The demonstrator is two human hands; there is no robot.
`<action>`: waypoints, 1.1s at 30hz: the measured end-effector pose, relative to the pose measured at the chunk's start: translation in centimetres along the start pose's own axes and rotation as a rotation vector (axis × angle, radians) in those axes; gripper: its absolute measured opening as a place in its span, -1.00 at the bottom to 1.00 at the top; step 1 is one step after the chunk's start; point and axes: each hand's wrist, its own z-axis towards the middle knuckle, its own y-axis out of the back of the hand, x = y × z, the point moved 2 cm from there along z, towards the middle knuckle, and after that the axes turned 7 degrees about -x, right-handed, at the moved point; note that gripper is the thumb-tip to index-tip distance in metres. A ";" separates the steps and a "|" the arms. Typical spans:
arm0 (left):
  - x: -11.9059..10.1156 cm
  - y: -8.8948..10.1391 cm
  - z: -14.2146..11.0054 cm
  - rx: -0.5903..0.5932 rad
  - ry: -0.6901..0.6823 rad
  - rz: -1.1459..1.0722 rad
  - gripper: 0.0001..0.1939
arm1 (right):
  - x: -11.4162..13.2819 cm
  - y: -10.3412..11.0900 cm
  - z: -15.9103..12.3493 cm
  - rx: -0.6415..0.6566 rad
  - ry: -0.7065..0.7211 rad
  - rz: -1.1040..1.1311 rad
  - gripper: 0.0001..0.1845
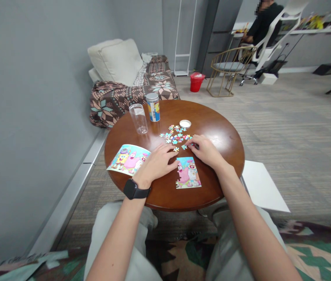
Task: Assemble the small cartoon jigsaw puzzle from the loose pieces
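Toward the near edge of the round brown wooden surface (pixel 215 132), the left hand (pixel 155 164) lies released, fingers spread; the right hand (pixel 204 150) curls against scattered multicoloured cardboard jigsaw pieces (pixel 175 134) mid-surface, its grip unclear. Farther back stand an empty-looking clear plastic cup (pixel 138 119) and a blue-and-yellow lidded can (pixel 153 107).

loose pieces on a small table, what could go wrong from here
The right hand sits among the loose puzzle pieces, so a careless sweep could scatter them off the round table. The left hand rests beside the joined puzzle section and could nudge it apart. The clear cup could tip if bumped.
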 end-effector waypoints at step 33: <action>0.9 0.7 0.1 -0.266 0.227 -0.154 -0.80 | 0.8 -0.2 -0.1 0.058 0.010 0.093 -0.80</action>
